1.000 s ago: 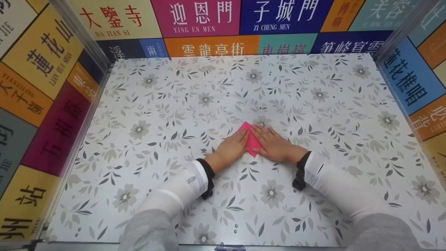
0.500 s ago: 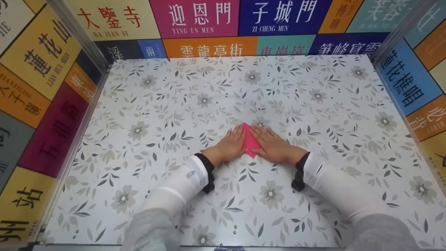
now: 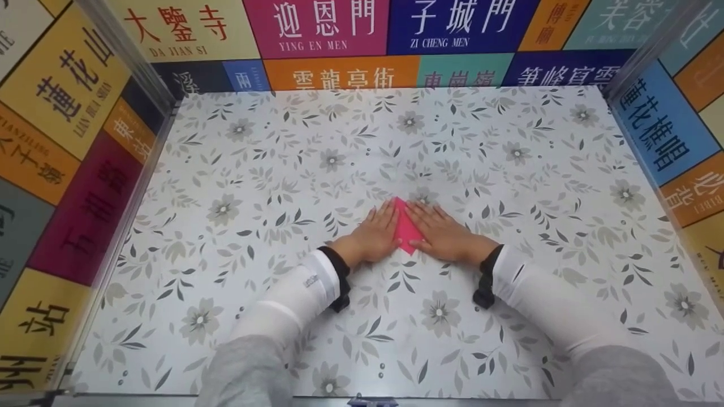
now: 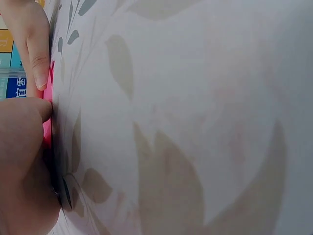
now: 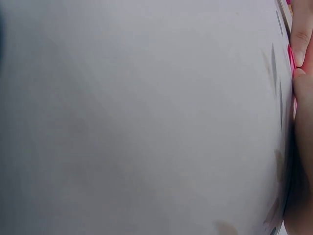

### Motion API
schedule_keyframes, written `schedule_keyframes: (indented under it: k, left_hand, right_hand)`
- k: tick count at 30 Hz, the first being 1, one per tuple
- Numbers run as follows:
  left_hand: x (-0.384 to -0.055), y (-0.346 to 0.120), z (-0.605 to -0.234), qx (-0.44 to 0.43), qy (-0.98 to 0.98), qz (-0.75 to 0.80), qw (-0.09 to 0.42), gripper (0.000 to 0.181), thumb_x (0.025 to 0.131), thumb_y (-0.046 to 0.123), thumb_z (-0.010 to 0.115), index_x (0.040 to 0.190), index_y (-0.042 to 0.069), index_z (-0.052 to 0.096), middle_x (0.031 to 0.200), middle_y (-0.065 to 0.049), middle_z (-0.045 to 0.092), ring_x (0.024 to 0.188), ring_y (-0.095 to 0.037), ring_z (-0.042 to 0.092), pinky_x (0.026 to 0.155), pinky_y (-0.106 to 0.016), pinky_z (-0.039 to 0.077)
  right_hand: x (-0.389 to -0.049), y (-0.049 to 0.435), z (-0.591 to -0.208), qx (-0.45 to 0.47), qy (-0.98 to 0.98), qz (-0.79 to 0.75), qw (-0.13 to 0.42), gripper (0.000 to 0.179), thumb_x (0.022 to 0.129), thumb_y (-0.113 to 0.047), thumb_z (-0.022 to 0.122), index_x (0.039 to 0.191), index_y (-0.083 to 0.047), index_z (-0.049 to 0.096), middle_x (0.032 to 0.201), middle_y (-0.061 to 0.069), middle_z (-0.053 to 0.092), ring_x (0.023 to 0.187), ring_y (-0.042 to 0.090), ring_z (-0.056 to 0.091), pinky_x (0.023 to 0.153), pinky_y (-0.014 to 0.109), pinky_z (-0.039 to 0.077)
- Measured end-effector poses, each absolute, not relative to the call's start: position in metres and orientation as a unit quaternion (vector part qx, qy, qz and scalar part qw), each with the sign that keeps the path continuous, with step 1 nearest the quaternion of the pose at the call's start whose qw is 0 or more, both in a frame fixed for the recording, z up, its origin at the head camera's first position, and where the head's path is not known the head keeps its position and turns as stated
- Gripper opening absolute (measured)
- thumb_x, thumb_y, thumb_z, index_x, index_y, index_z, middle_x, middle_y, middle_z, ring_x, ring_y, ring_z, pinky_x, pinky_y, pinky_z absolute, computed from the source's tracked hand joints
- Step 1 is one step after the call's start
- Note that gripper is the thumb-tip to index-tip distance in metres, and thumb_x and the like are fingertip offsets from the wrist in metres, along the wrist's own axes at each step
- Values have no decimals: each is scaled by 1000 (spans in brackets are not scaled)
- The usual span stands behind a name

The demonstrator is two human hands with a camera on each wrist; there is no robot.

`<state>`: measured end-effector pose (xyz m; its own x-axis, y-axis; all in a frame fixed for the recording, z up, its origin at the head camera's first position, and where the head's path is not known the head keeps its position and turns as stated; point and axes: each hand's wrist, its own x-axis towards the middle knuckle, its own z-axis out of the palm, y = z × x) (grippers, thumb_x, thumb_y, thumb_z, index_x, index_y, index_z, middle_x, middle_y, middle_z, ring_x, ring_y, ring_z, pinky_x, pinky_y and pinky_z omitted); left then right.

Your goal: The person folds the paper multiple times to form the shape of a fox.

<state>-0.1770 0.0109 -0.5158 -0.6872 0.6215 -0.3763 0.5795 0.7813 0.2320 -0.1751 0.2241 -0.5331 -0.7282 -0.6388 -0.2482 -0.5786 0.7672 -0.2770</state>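
Note:
A folded piece of bright pink paper [image 3: 405,230] lies flat near the middle of the table, its pointed ends showing at top and bottom. My left hand [image 3: 373,234] rests on its left side with fingers straight. On the right side my right hand [image 3: 444,233] presses down, fingers extended and thumb toward the lower point. Both hands cover the paper's outer parts. In the left wrist view a strip of the pink paper [image 4: 48,117] shows under the thumbs. The right wrist view catches only a sliver of pink paper [image 5: 292,58] beside the fingers.
The table [image 3: 271,169] has a white covering with grey flowers and leaves. Colourful panels with Chinese characters [image 3: 325,28] stand along the back and both sides. A small dark object [image 3: 373,401] sits at the front edge.
My left hand has shifted slightly, its fingers spreading out flat along the paper's left edge. The right hand has stayed nearly still on the paper.

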Motion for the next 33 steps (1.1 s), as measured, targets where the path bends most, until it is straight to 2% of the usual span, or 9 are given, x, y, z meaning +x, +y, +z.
schedule_keyframes:
  k: [11, 18, 22, 28, 33]
  left_hand:
    - [-177, 12, -515, 324, 920, 14, 219, 70, 104, 42, 22, 153, 0, -5, 162, -15, -14, 150, -27, -13, 122, -42, -1]
    - [-177, 15, -517, 315, 921, 9, 229, 71, 103, 43, 21, 154, 1, -6, 162, -14, -12, 150, -26, -14, 122, -41, -3]
    - [-177, 16, -518, 316, 922, -3, 223, 71, 103, 44, 21, 153, 1, -6, 162, -15, -11, 150, -27, -13, 122, -41, -3]
    - [-176, 15, -519, 319, 924, -7, 210, 72, 103, 45, 19, 153, 1, -8, 162, -15, -12, 150, -27, -12, 122, -41, -3]
    - [-176, 16, -521, 321, 923, -13, 210, 71, 103, 44, 18, 153, 1, -10, 161, -14, -16, 149, -27, -14, 122, -41, -3]
  right_hand:
    - [-177, 223, -535, -327, 926, -85, 169, 76, 101, -57, 25, 156, -12, -2, 164, 5, -5, 151, 25, -7, 122, 46, -2]
    - [-178, 223, -535, -337, 924, -90, 158, 77, 101, -52, 35, 156, -6, 6, 164, 11, 5, 151, 31, -1, 122, 51, 2]
    - [-182, 222, -530, -341, 921, -94, 166, 79, 100, -54, 37, 156, -8, 7, 164, 11, 4, 151, 32, -3, 122, 50, 1]
    - [-188, 223, -528, -353, 916, -88, 167, 69, 104, -46, 31, 156, -10, 4, 164, 8, 0, 151, 30, -2, 122, 48, 2]
    - [-191, 219, -532, -333, 925, -104, 151, 62, 105, -38, 28, 156, -9, 5, 164, 7, 2, 151, 30, -1, 122, 48, 1]
